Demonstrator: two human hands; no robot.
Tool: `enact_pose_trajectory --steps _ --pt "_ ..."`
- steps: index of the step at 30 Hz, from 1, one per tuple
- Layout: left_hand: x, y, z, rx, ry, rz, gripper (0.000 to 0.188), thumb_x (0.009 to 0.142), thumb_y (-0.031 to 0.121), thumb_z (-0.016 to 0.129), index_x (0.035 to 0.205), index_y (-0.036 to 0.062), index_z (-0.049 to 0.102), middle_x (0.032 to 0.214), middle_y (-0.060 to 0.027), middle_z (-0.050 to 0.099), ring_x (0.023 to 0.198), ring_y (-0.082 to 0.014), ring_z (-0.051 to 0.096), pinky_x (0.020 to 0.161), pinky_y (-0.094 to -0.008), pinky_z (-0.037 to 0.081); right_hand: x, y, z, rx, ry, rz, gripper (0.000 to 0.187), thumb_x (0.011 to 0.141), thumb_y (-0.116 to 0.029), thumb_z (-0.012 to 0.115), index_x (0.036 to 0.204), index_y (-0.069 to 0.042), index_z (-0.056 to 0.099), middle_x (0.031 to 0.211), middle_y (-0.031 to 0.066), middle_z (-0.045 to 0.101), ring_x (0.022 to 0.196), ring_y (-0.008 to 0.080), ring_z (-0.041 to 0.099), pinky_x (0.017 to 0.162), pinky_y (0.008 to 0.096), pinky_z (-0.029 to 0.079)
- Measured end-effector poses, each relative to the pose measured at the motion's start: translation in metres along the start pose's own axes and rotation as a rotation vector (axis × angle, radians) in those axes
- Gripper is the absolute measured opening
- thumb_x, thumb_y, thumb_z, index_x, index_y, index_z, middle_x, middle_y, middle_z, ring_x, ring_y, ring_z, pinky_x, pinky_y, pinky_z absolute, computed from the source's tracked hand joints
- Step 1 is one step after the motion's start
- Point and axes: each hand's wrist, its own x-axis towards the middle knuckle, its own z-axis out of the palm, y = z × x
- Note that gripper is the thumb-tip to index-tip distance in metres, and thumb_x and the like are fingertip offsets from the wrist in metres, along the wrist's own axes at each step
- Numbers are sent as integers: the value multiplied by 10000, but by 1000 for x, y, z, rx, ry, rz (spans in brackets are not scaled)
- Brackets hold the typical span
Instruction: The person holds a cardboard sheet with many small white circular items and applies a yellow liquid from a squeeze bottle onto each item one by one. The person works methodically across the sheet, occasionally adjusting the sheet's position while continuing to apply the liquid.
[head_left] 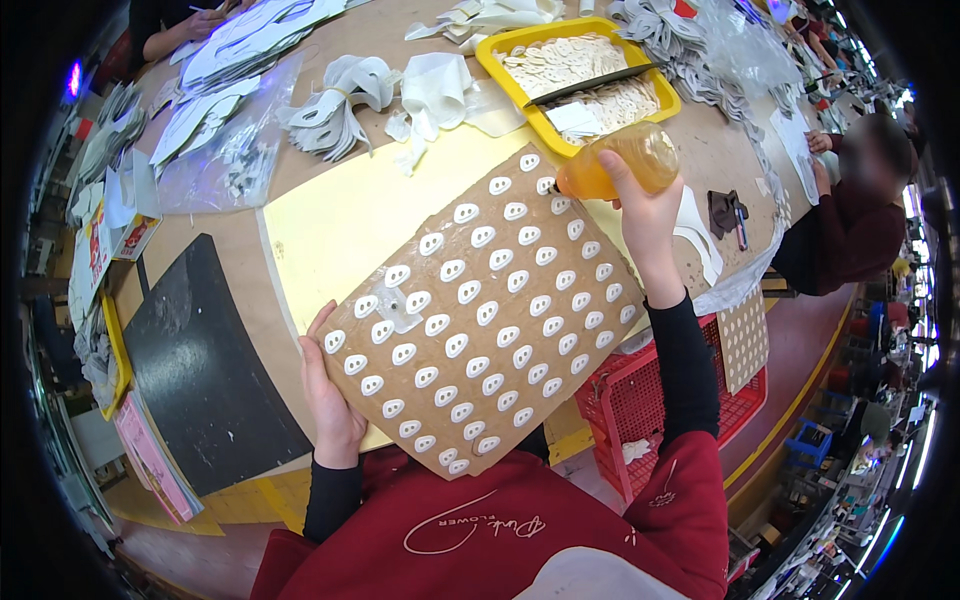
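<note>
A brown cardboard sheet covered with rows of several small white oval pieces lies tilted over the table's near edge. My left hand grips its lower left edge. My right hand holds an orange squeeze bottle tipped on its side, its nozzle over the sheet's upper right corner. Under the sheet lies a pale yellow board.
A yellow tray of white oval pieces sits beyond the bottle. White cut shapes, a clear plastic bag and a black mat lie to the left. A red crate stands below the table. Another person sits at right.
</note>
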Motion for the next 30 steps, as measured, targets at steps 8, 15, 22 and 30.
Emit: enact_pose_trajectory --steps 8,15,22,30 --pt "-1 1 1 -3 2 -1 550 1035 426 228 1366 9 364 1302 -178 493 1181 -242 533 978 -374 474 15 1 -3 517 190 92 269 874 -271 694 954 -44 574 809 44 612 594 104 564 433 229 391" --pt "-1 2 1 7 -8 2 550 1033 431 234 1366 11 361 1299 -178 495 1184 -242 530 979 -378 471 10 10 10 273 127 -14 263 874 -230 702 969 -17 582 826 38 614 613 102 570 455 216 402" --pt "-2 3 2 -6 -24 8 553 1031 437 236 1359 11 364 1291 -173 500 1180 -237 533 972 -376 479 12 15 12 263 144 -34 267 866 -227 713 969 -14 589 833 38 623 610 98 573 460 214 407" --pt "-2 3 2 -7 -11 -1 539 1034 423 242 1352 8 372 1285 -172 504 1161 -231 549 954 -364 496 7 11 16 249 127 -23 263 858 -222 722 957 -9 603 828 37 628 614 94 573 471 208 414"
